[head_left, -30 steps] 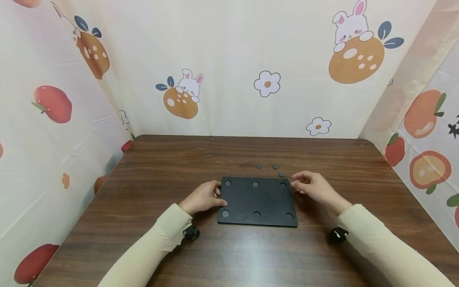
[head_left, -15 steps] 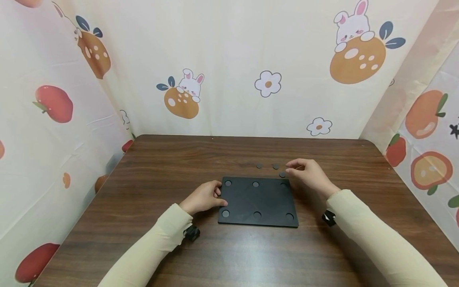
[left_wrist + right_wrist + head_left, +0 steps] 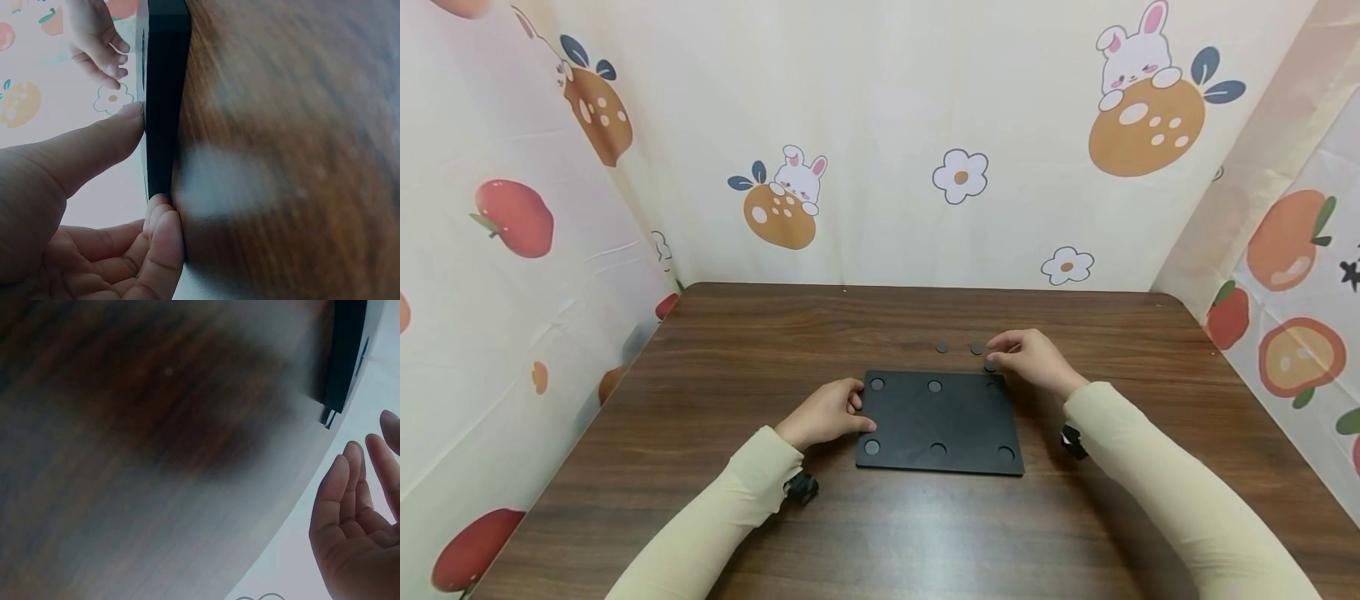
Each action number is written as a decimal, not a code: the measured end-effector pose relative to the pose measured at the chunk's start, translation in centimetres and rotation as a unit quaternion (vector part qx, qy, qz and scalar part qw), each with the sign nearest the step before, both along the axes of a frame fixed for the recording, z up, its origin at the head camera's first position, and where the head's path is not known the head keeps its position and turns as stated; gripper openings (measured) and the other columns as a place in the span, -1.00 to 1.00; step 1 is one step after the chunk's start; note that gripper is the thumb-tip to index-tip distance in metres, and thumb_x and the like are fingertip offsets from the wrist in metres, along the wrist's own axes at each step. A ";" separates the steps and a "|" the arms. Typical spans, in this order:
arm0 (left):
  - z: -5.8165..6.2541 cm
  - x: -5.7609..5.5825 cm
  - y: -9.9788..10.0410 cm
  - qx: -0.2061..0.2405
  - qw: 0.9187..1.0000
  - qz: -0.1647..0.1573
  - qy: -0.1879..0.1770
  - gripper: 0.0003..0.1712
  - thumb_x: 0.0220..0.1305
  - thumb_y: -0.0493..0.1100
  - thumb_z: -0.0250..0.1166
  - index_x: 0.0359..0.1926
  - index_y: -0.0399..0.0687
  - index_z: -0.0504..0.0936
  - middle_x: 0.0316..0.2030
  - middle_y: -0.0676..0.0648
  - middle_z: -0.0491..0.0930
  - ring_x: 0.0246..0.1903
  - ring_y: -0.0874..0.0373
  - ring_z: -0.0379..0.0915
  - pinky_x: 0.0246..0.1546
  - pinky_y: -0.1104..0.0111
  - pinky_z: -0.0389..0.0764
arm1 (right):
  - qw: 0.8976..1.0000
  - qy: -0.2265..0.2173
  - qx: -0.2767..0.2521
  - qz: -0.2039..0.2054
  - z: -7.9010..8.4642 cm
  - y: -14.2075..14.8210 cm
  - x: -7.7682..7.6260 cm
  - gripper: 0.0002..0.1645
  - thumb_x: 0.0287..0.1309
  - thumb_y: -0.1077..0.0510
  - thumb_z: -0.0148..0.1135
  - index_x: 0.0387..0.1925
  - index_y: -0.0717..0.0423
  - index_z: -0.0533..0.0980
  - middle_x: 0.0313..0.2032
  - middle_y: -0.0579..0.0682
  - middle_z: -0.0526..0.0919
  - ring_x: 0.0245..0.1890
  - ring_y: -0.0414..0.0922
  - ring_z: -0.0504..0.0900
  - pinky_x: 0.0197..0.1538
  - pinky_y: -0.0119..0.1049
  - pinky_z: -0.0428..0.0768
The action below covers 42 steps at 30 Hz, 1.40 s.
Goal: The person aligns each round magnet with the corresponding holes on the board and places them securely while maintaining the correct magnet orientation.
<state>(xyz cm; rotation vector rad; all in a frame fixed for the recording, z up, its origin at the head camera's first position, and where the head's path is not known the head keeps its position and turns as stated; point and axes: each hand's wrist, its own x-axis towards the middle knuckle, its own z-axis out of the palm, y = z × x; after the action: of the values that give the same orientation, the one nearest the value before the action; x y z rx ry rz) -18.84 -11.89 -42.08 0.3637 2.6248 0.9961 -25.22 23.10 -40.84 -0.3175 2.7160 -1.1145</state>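
I see the black board (image 3: 940,421) lying flat near the middle of the wooden table (image 3: 760,517), its long edges running side to side. There is bare wood on every side of it: a wide strip toward the near edge, another toward the back, and room on both flanks before the printed curtain walls (image 3: 880,125) that close the table in on three sides.

Just past the board's far edge lie three small dark discs. Two sit side by side, the left disc (image 3: 942,347) and the middle disc (image 3: 976,348), and the third disc (image 3: 990,365) lies nearer the board's far right corner. The board itself shows six round spots, three along each long edge.

My left hand (image 3: 823,412) rests against the board's left edge; the left wrist view shows the thumb on top of the edge and the curled fingers (image 3: 164,232) against its side, so it grips the board there. My right hand (image 3: 1030,358) is beyond the far right corner, fingertips down at the third disc. The fingers are loosely bent; I cannot tell whether they have pinched the disc or only touch it
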 end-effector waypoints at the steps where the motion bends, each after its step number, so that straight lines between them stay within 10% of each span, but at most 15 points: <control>1: 0.0 0.0 0.0 0.000 1.000 0.001 0.000 -0.20 0.07 -0.12 0.52 0.28 -0.32 0.40 -0.26 0.00 0.51 -0.28 0.20 0.40 -0.17 0.29 0.47 | 1.000 -0.003 0.004 0.001 -0.1 0.0 -0.1 -0.63 0.31 0.09 0.24 0.08 0.14 0.59 -0.08 0.15 0.65 -0.17 -0.01 0.60 -0.17 -0.21 0.58; 42: 0.1 0.0 0.0 0.008 1.000 -0.003 -0.007 -0.23 0.09 -0.14 0.51 0.26 -0.32 0.41 -0.28 -0.01 0.48 -0.31 0.19 0.37 -0.21 0.31 0.44 | 0.999 -0.012 0.051 0.006 -0.8 -0.5 -0.8 -0.74 0.21 0.22 0.30 -0.08 0.22 0.66 -0.12 0.18 0.70 -0.13 0.05 0.64 -0.06 -0.06 0.59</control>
<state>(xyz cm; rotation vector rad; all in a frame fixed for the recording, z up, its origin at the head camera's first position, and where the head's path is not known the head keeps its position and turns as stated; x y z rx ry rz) -18.83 -11.87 -41.97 0.3679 2.6029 1.0151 -26.02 22.59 -41.67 -0.3028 2.7332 -0.9667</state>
